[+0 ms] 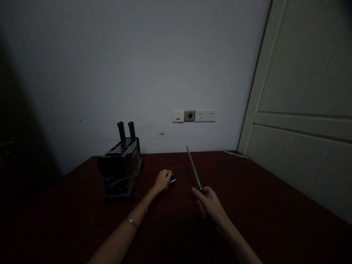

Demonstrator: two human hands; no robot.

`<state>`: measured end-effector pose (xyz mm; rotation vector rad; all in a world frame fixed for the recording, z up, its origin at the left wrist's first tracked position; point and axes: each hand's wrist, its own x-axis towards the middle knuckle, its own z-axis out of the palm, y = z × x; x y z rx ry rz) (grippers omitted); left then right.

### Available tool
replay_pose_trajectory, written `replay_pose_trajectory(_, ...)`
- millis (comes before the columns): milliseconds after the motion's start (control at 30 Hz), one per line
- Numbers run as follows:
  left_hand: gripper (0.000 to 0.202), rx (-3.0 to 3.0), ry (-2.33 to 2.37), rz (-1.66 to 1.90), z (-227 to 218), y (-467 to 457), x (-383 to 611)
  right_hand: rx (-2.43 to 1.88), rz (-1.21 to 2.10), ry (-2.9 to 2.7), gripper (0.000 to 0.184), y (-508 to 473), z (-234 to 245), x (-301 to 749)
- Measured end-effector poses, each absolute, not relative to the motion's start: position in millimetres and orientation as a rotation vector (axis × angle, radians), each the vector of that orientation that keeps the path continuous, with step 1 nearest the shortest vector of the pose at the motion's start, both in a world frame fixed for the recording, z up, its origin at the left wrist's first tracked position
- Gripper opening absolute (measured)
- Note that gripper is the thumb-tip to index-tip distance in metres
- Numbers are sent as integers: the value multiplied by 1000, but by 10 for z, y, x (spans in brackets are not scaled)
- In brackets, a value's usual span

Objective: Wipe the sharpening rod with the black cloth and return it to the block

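Observation:
My right hand (208,201) is closed round the handle of a honing steel (193,167), whose thin metal rod points up and away to the left. My left hand (162,179) rests on the dark red table (264,205) with its fingers curled over a small black and white object (172,179) that I cannot make out. Two bracelets sit on my left forearm. A black knife block (120,169) stands just left of my left hand, with two dark knife handles (126,131) sticking up from its far end.
A pale wall rises behind the table, with a row of sockets and a switch (194,116). A cream panelled door (302,106) stands at the right. The room is dim and the left edge is in deep shadow.

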<state>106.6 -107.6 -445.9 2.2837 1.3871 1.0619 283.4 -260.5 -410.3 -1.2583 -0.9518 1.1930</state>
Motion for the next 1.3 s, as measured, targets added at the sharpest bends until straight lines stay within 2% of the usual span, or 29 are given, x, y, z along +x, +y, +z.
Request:
replay_pose_trajectory(433,46,2295,1397,1042,-4427,-1112,1067,-1196,1082,-1062,50,-2661,-4004,2826)
replay_pose_trajectory(600,46,2323,1399,1020,-4431,-1105,1063,-1191,1215,-1009,57,-2640,-4051,2818)
replay_pose_trajectory(767,44,2375,1397,982,-4406,-1141,1074,-1015,1477,-851,49,-2606,-4053,2809)
replay_pose_trajectory(1000,29,2572,1301,894,-4350,-1259,1105,-843,1849,-655,45,-2566,-4030,2849)
replay_pose_trajectory(1133,24,2669,1289,867,-4358,-1294,1110,-725,1988,-536,46,-2566,-4045,2897)
replay_pose_trajectory(1300,22,2709,1270,855,-4359,-1297,1105,-523,2058,-488,36,-2567,-4091,2923)
